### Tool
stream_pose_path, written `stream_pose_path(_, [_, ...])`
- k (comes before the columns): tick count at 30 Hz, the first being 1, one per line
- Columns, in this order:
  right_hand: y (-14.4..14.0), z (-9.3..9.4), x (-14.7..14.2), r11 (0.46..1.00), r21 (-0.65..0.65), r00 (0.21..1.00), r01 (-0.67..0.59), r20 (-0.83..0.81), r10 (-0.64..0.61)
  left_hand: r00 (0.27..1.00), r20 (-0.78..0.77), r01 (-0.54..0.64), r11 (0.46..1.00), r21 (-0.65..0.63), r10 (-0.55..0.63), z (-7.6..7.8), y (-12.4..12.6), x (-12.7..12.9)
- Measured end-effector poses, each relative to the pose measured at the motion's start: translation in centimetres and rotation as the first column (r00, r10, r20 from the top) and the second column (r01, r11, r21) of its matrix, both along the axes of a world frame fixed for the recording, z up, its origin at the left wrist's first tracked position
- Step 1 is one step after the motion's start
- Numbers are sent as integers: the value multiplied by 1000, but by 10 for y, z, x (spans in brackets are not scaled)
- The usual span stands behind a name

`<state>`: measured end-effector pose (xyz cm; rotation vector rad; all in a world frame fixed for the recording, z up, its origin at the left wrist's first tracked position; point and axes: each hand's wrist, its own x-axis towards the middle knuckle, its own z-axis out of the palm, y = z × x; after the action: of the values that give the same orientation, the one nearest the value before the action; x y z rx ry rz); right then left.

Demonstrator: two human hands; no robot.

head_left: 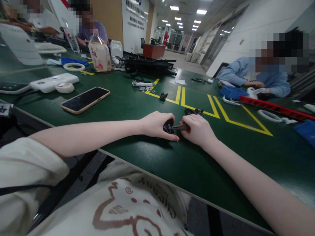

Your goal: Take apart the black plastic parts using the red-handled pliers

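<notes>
My left hand [157, 124] is closed around a small black plastic part [168, 126] that rests on the green table [201, 167]. My right hand [198, 129] grips a tool with a red handle [188, 129]. The tool's dark metal shaft [177, 127] points left into the black part. Both hands meet near the middle of the table, just short of the yellow tape lines [214, 109]. More small black parts [194, 111] lie right behind my right hand.
A phone [85, 99] lies face up to the left, beside a white power strip [52, 82] and tape rolls [73, 67]. A drink bottle [99, 54] and black equipment [147, 65] stand further back. Another black part [163, 96] sits on the yellow tape. A person in blue works at the right near a red bar [275, 106].
</notes>
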<state>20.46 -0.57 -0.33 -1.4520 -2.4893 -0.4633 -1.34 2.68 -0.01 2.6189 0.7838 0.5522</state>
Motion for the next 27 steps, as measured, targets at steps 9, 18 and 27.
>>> stream_pose_path(9, [0,1,-2,995,-88,998,55,-27,-57,990,96,-100,995,-20,101,-3,-1,3])
stream_pose_path(18, [-2,2,-3,990,-103,995,97,-1,-98,996,59,-55,989,-136,63,-5,3,1])
stream_pose_path(27, [-2,2,-5,989,-96,994,109,4,-109,992,114,-40,984,-172,60,-8,5,2])
